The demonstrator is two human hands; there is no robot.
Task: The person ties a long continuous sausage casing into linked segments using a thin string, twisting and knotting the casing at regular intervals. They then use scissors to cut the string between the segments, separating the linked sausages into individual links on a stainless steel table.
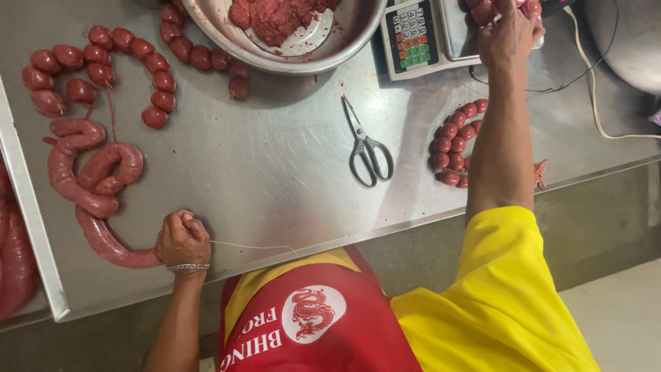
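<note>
My left hand (pixel 182 239) is closed around the end of a long untied red sausage rope (pixel 89 176) that coils across the left of the steel table (pixel 275 165). A thin white string (pixel 255 246) runs from that fist toward my body. My right hand (pixel 508 31) reaches far up to the tray of a digital scale (pixel 420 34) and grips small round red sausage links (pixel 482 10) lying there. My right forearm crosses over a short chain of tied ball links (pixel 454 141).
Scissors (pixel 366 146) lie open-handled mid-table. A steel bowl (pixel 337 45) of red minced meat stands at the top. Long chains of tied sausage balls (pixel 103 62) curl at top left. More sausage lies in a tray (pixel 14 255) at far left. A white cable (pixel 599 103) trails right.
</note>
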